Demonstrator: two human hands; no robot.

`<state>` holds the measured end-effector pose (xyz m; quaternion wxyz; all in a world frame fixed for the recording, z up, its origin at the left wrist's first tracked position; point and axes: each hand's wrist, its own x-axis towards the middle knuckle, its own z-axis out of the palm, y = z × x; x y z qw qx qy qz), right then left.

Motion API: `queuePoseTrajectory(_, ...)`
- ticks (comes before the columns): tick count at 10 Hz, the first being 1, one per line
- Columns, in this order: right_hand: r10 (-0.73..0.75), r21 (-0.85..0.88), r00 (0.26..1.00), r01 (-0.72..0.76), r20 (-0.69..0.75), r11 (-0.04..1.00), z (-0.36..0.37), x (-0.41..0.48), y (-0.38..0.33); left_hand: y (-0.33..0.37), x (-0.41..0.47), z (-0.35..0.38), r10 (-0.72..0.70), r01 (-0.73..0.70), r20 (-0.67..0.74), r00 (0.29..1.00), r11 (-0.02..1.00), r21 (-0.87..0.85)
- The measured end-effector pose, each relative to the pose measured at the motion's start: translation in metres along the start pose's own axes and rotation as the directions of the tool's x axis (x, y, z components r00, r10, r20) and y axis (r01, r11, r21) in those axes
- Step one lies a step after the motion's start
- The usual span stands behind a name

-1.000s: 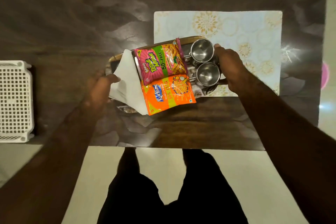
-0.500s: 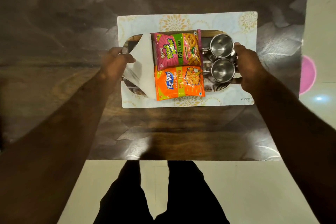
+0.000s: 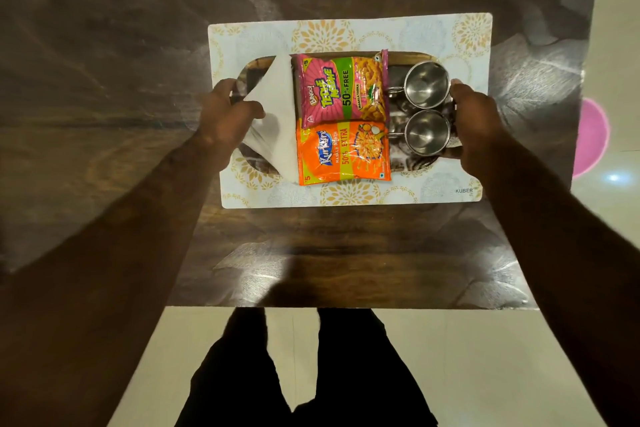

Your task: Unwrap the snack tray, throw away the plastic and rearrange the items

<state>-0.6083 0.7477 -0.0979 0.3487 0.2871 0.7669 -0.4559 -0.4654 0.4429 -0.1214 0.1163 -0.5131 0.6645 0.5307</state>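
Left hand point(image 3: 230, 114) and right hand point(image 3: 476, 121), fingers curled, apparently clamp opposite ends of the tray point(image 3: 396, 74), centred on the placemat point(image 3: 381, 31).

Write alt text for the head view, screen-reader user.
Seen from above, a person's left hand and right hand grip the two ends of a wooden tray resting on a patterned placemat on a dark table. The tray holds white napkins, a pink snack packet, an orange snack packet and two steel cups.
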Motion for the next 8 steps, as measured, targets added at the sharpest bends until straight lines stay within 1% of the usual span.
queuePoseTrajectory(3,-0.009,0.030,1.000,0.009,-0.004,1.000,-0.005,0.003,0.002,0.002,-0.002,0.002,-0.001,0.002,-0.017,1.000,0.998,0.065)
queuePoseTrajectory(4,-0.010,0.027,1.000,0.010,0.000,1.000,-0.006,0.003,0.003,0.002,-0.004,0.004,0.022,-0.022,-0.004,1.000,0.997,0.070)
queuePoseTrajectory(5,-0.045,0.026,0.999,0.045,0.001,0.999,-0.007,0.004,0.004,-0.001,-0.005,0.004,0.058,-0.058,0.010,0.998,0.997,0.056)
queuePoseTrajectory(6,-0.076,-0.010,0.997,0.077,0.022,0.997,-0.009,0.004,0.005,-0.003,-0.006,0.004,0.086,-0.086,0.009,0.996,0.991,0.106)
queuePoseTrajectory(7,-0.140,-0.132,0.990,0.143,0.026,0.981,-0.008,0.001,0.005,-0.003,-0.009,-0.001,0.092,-0.087,-0.003,0.996,0.952,0.292)
queuePoseTrajectory(8,-0.268,-0.278,0.960,0.235,-0.084,0.931,-0.010,-0.006,0.008,-0.003,-0.023,-0.007,0.170,-0.146,-0.019,0.985,0.895,0.422)
